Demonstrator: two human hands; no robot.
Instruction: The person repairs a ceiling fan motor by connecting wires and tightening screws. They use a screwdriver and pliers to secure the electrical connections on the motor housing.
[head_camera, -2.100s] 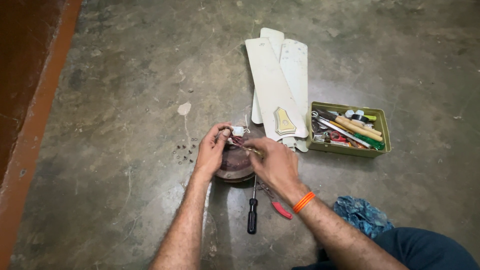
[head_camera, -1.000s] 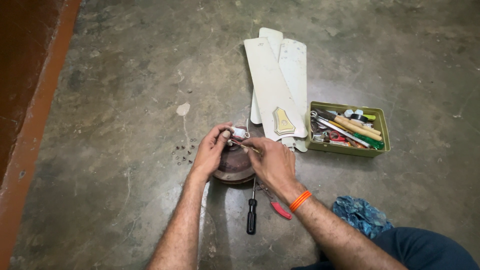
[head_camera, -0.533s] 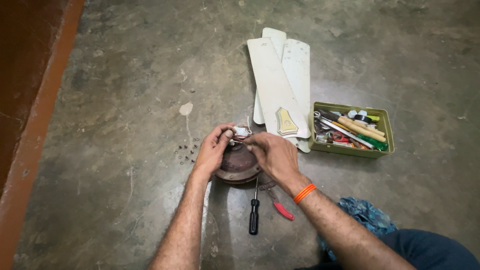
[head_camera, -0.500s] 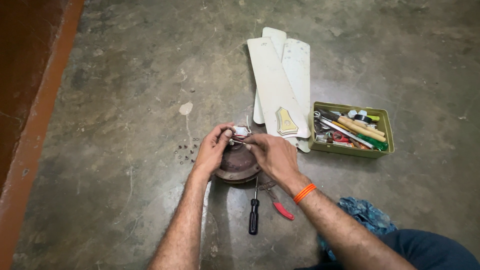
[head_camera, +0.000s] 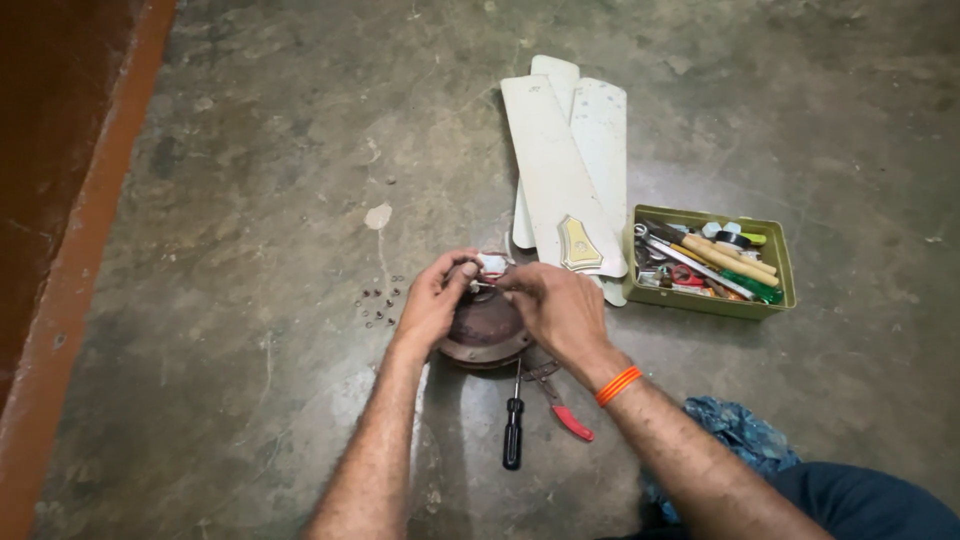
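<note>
Your left hand (head_camera: 432, 303) and right hand (head_camera: 553, 308) meet over the small white part (head_camera: 493, 263) at the top edge of the brown fan motor (head_camera: 483, 328), mid-frame. Left grip is pinched on that white part w/ thumb and fingers. The right grip is curled closed next to it, fingertips at the same spot, but you can't tell from here exactly what it's pinching; wires or a tiny fastener would be hidden behind the knuckles.

To do this bit well, I'd say: keep the left pinch steady as the anchor and let only the right fingertips work, small moves, no yanking. The motor sits on the floor under both wrists, so rest the heels of your hands on its rim for support.

Just below the motor, lower centre, lie a black-handled screwdriver (head_camera: 512, 432) and red-handled pliers (head_camera: 562, 407), both w/in easy reach of the right hand. Left of the motor, a scatter of small screws (head_camera: 381, 302) sits on the bare floor (head_camera: 230, 200); mind your left forearm doesn't sweep them.

Upper centre: white fan blades (head_camera: 560, 160) stacked. Right of them, a green toolbox (head_camera: 712, 264) full of tools. Lower right, a blue cloth (head_camera: 738, 432) by your knee.
</note>
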